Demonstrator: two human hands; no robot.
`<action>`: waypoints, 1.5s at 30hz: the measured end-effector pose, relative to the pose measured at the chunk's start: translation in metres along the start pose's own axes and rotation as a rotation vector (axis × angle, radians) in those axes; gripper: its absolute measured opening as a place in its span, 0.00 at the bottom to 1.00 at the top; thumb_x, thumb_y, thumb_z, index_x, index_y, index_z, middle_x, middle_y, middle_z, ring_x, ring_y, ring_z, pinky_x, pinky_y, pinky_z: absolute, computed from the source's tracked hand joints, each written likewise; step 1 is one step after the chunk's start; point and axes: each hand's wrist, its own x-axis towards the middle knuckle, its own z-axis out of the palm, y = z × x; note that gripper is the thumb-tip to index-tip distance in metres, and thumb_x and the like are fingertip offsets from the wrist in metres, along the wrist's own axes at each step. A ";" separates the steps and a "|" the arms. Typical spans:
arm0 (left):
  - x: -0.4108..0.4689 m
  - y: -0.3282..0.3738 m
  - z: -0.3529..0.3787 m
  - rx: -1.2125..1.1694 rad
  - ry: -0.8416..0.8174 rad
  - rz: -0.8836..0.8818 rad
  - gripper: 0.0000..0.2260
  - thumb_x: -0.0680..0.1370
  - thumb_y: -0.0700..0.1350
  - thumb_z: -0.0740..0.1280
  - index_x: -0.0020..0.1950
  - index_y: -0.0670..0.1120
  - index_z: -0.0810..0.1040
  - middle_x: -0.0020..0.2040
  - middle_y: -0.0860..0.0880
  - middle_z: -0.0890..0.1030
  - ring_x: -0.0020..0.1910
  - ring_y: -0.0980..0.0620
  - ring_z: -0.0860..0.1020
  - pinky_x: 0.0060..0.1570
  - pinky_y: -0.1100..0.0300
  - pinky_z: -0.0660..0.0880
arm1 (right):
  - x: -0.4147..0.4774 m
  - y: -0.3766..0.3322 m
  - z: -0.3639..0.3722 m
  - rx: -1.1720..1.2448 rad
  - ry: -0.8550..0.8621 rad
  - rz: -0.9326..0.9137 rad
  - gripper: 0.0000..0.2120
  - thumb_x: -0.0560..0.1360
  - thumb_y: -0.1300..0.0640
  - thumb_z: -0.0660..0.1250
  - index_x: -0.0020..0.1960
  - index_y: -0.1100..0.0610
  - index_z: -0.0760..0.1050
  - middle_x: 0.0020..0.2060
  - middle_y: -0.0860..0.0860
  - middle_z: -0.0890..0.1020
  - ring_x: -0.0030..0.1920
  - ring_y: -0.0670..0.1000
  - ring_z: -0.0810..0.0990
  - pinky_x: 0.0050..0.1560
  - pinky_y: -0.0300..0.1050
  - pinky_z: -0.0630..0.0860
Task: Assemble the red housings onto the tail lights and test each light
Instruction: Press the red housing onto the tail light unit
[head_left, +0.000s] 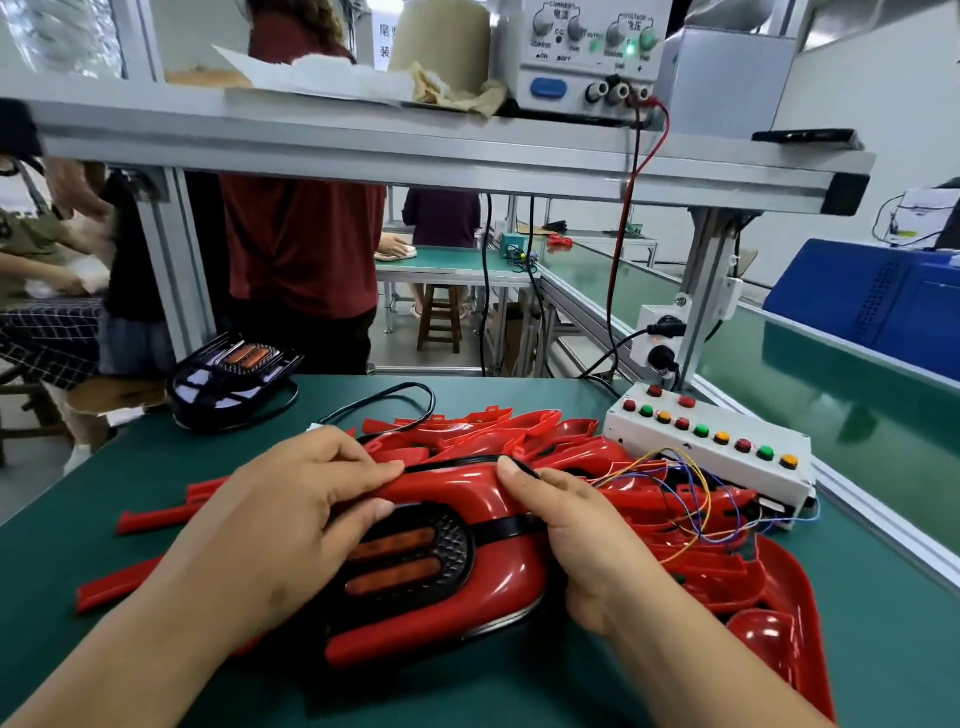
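Two hands hold one red housing (457, 493) that sits over a black light (415, 551) on the green table (883, 649), right in front of the person. The left hand (280, 519) has its fingers bent over the top edge, with the thumb on the front by the light. The right hand (576, 540) has one finger up on the top edge, and the rest wrap round the right end. Both hands grip it and seem to be pushing the two parts together.

A pile (519, 431) of loose red housings lies just behind and to the right. Thin wires (691, 499) run from the button box (711, 441) across that pile, close to the right hand.

What could go wrong? If one side is pushed harder than the other, the housing could sit crooked and leave a gap. A very hard push might snap a small clip. The right hand could catch the wires and tug them loose, and then the test would not work. A bump could also make the pile slide.
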 end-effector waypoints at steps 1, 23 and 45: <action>0.000 0.000 0.000 0.009 -0.012 0.013 0.15 0.73 0.47 0.74 0.58 0.58 0.83 0.46 0.65 0.76 0.48 0.63 0.76 0.48 0.70 0.68 | 0.001 0.001 -0.001 0.006 0.003 -0.001 0.15 0.66 0.46 0.76 0.45 0.56 0.83 0.45 0.59 0.86 0.43 0.59 0.85 0.42 0.50 0.81; 0.005 -0.011 0.032 -0.029 0.209 0.009 0.09 0.74 0.44 0.74 0.54 0.53 0.85 0.47 0.63 0.77 0.51 0.64 0.72 0.55 0.75 0.64 | 0.002 0.005 0.001 0.000 0.014 -0.026 0.40 0.56 0.51 0.84 0.64 0.60 0.73 0.51 0.59 0.85 0.48 0.59 0.85 0.43 0.50 0.81; -0.002 -0.021 0.035 -0.891 0.044 -0.253 0.19 0.71 0.58 0.67 0.60 0.70 0.69 0.56 0.62 0.79 0.57 0.59 0.80 0.52 0.61 0.79 | -0.007 -0.002 0.004 0.114 -0.092 -0.128 0.19 0.61 0.53 0.78 0.51 0.49 0.80 0.46 0.53 0.85 0.42 0.53 0.84 0.40 0.48 0.81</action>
